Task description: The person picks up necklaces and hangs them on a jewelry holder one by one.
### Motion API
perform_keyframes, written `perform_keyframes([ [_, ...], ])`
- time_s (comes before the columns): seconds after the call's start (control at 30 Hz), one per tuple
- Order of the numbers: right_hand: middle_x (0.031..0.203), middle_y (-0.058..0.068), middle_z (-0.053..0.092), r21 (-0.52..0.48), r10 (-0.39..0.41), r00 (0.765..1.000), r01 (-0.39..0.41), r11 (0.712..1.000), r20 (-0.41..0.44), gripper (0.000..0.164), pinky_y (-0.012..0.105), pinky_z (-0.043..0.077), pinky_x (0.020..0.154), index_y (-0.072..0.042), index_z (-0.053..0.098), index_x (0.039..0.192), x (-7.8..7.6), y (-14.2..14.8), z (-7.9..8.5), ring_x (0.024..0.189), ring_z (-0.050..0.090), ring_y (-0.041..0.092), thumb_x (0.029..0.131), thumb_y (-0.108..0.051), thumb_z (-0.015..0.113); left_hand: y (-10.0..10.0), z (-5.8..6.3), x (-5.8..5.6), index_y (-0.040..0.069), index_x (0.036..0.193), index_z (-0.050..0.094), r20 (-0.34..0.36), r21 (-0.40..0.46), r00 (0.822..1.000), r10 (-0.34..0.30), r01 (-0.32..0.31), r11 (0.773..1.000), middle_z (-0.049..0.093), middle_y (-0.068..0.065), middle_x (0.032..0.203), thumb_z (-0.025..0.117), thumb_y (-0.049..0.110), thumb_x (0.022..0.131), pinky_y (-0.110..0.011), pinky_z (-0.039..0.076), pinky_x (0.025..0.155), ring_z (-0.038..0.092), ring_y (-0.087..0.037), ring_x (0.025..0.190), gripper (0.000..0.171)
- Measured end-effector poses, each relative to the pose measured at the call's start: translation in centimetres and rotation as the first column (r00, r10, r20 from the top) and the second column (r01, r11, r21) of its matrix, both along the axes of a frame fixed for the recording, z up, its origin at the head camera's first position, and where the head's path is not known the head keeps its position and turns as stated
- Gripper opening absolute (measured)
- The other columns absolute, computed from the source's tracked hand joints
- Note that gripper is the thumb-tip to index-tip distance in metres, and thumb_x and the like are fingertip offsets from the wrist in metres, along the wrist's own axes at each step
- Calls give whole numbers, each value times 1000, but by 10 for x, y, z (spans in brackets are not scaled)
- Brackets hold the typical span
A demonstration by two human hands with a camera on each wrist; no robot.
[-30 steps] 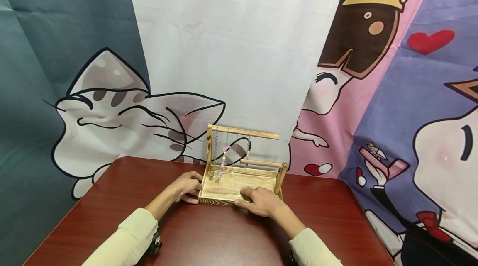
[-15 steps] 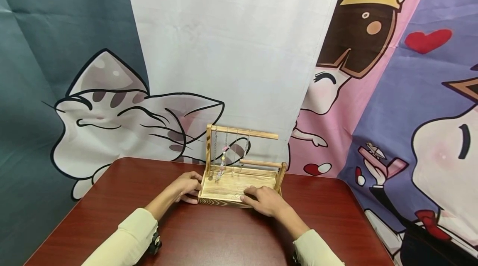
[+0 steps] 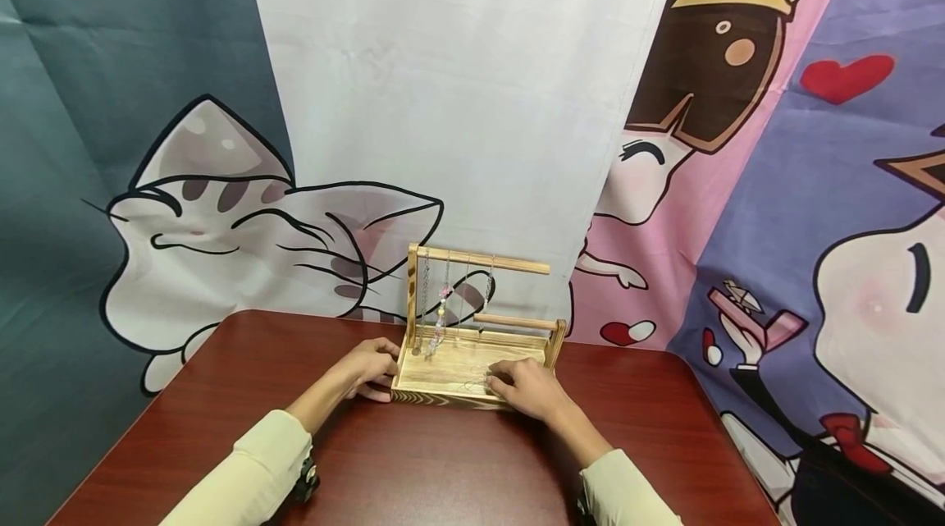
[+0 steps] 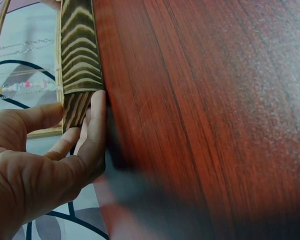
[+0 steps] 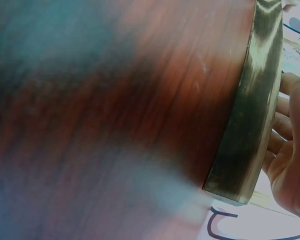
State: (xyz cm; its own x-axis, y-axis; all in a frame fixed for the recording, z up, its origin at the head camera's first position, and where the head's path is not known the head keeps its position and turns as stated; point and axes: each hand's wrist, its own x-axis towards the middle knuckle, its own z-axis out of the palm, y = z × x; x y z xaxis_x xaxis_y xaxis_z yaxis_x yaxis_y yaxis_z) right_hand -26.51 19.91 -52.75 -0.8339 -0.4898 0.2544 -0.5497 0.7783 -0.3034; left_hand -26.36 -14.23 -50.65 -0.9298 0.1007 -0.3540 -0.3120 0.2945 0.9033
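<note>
A light wooden jewelry stand (image 3: 443,376) has a shallow tray, a long upper rod and a shorter lower rod. Several chain necklaces hang from the upper rod, among them a beaded necklace (image 3: 440,317) with pink and yellow beads. My left hand (image 3: 372,370) grips the tray's front left corner, thumb on the inner side and fingers outside, as the left wrist view shows. Over the tray's right half is my right hand (image 3: 527,388), fingertips bent down beside a thin chain (image 3: 475,385) lying on the wood. Whether they pinch it I cannot tell.
The stand sits near the back of a dark red wooden table (image 3: 443,460). Close behind the table hangs a printed cloth backdrop (image 3: 472,99) with cartoon figures. A dark wrist device (image 3: 306,481) sits at my left cuff.
My right hand has slid to the right and slightly back over the tray, and the thin chain's right end lies farther right. My left hand keeps its place on the stand.
</note>
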Motion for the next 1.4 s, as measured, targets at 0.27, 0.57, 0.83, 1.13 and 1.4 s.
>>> perform_keyframes([
  [0.27, 110, 10, 87, -12, -75, 997, 75, 997, -4, 22, 56, 70, 85, -11, 86, 118, -7, 0, -2, 105, 84, 33, 102, -26, 80, 0, 1, -1, -2, 140, 61, -2, -8, 1000, -2, 2, 1000, 75, -22, 114, 67, -1, 94, -40, 74, 68, 75, -26, 92, 46],
  [0.57, 112, 9, 87, -45, -43, 997, 40, 998, -57, 21, 57, 70, 83, -11, 86, 116, -28, 9, -22, 105, 84, 35, 106, -26, 76, 1, 1, -1, -2, 142, 61, 0, -3, 1000, -8, 8, 1000, 75, -22, 115, 67, 0, 96, -39, 73, 67, 76, -26, 93, 46],
  [0.83, 96, -1, 85, -33, -39, 989, 34, 999, -139, 7, 49, 68, 72, -17, 86, 97, -55, 15, -53, 90, 82, 22, 97, -22, 81, 2, 1, -1, -3, 142, 60, 3, -4, 1000, -11, 11, 1000, 75, -23, 114, 66, -1, 97, -39, 73, 67, 77, -25, 94, 46],
  [1.13, 84, -10, 73, -30, -17, 967, 10, 1000, -254, 13, 32, 60, 63, -25, 76, 82, -83, 17, -86, 76, 70, 11, 89, -15, 81, 3, 1, 0, -2, 142, 60, 7, -7, 1000, -4, 4, 1000, 74, -23, 114, 66, -1, 97, -39, 73, 67, 76, -26, 93, 45],
  [1.4, 101, -3, 67, -8, 82, 942, -89, 996, -325, 17, 38, 62, 78, -22, 66, 78, -88, 13, -84, 90, 66, 17, 84, -8, 73, 1, 1, 0, -2, 141, 61, 4, -12, 1000, 1, -1, 1000, 75, -22, 115, 67, 0, 97, -39, 73, 67, 77, -25, 92, 45],
])
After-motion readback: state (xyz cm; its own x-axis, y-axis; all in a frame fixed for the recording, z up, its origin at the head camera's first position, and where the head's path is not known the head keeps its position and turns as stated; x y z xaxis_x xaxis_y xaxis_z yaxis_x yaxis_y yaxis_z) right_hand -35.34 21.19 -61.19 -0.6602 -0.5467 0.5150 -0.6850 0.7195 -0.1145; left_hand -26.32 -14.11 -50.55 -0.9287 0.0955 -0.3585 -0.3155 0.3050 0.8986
